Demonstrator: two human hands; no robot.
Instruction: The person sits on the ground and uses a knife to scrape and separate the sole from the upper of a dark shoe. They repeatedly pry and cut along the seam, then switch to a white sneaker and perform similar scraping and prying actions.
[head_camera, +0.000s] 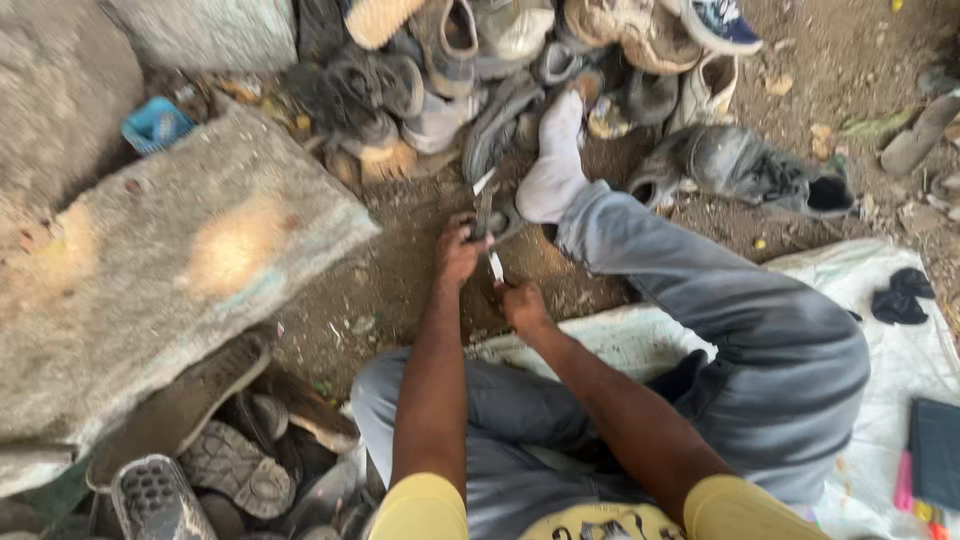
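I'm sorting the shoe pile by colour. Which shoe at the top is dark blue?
The sneaker at the top right of the pile, dark blue with a white sole and pale specks; the shoes around it are grey, tan or white.

a dark shoe sole piece (497, 215) — held upright over bare dirt — a thin pale blade (495, 266) against it.

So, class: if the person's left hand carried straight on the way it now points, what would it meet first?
The left hand points up the picture, away from the body. Past the small dark piece it grips, it would likely first meet the grey shoe at the pile's edge; depth is unclear.
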